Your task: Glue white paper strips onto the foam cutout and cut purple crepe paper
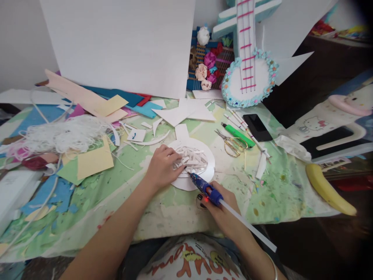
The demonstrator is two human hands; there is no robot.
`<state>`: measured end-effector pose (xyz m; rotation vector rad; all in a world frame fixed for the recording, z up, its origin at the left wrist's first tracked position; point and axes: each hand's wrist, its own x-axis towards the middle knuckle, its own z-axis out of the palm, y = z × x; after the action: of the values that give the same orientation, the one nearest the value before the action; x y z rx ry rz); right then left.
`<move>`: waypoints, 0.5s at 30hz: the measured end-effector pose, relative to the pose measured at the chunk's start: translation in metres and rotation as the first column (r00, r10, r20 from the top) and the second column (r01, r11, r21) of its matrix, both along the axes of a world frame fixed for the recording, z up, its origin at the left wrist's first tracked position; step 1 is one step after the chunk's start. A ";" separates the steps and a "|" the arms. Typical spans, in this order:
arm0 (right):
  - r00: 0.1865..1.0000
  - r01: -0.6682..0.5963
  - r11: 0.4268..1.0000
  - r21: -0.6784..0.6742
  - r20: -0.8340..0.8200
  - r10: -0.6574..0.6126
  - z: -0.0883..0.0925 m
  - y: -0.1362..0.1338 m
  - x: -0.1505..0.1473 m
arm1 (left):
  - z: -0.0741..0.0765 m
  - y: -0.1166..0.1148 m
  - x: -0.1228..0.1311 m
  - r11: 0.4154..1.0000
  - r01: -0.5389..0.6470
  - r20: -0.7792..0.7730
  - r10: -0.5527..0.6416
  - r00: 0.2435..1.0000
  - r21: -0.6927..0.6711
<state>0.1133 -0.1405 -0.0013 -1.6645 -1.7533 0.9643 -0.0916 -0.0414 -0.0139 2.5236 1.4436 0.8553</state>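
Observation:
My right hand (223,202) is wrapped around a blue hot glue gun (206,188). A long white glue stick (247,225) sticks out of its back, and a red light glows by my fingers. The gun's tip points at a heap of short white strips (194,159) on a white round board (210,169) with a short neck. My left hand (163,165) rests at the left side of this board, fingers bent and thumb apart over the strips. Whether a strip is under its fingertips is hard to see.
Gold-handled scissors (233,143), a green cutter (239,135) and a black phone (258,127) lie to the right, with a banana (329,190) at the edge. White string (70,134) and paper scraps (96,161) cover the left. A decorated toy banjo (247,77) leans behind.

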 end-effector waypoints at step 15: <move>0.997 0.049 0.999 -0.018 0.052 -0.048 0.000 0.002 0.000 | -0.002 0.004 -0.003 0.998 0.009 0.081 -0.004 0.997 -0.058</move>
<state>0.1137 -0.1382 -0.0010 -1.7504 -1.7342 0.9265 -0.0945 -0.0376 -0.0157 2.4205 1.4145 0.8897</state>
